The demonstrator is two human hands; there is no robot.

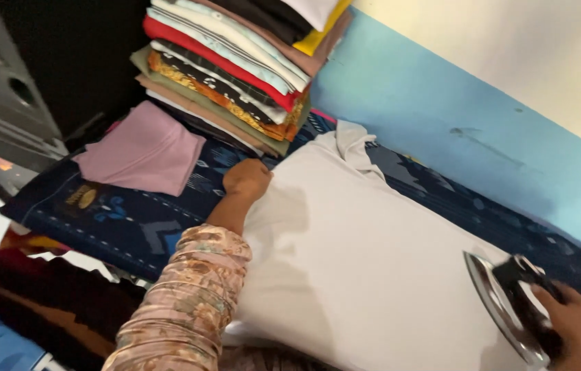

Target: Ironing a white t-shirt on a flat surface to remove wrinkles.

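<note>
- The left hand (247, 180) is closed into a loose fist and presses down on the upper edge of a plain white cotton garment (366, 268), close to its collar; it grips nothing that can be seen.
- The left arm wears a patterned sleeve (191, 302) in pink and tan tones, running from the lower edge of the view up to the wrist.
- The right hand (579, 333) is wrapped around the dark handle of a clothes iron (510, 306) with a shiny metal soleplate.
- The iron is tilted on its side at the lower right corner of the white garment, soleplate facing left. Whether the plate touches the cloth cannot be told.
- The white garment lies spread flat across a worktop covered by a dark blue patterned cloth (132, 220). Its collar points toward the far end.
- A folded pale pink cloth (143, 148) rests on the blue cover, left of the left hand and apart from it.
- A tall stack of folded clothes (235, 69) in red, white, green, brown, orange-patterned and yellow stands at the far end of the worktop, just beyond the collar.
- A light blue wall band (455, 124) runs along the right side of the worktop, with cream wall above it.
</note>
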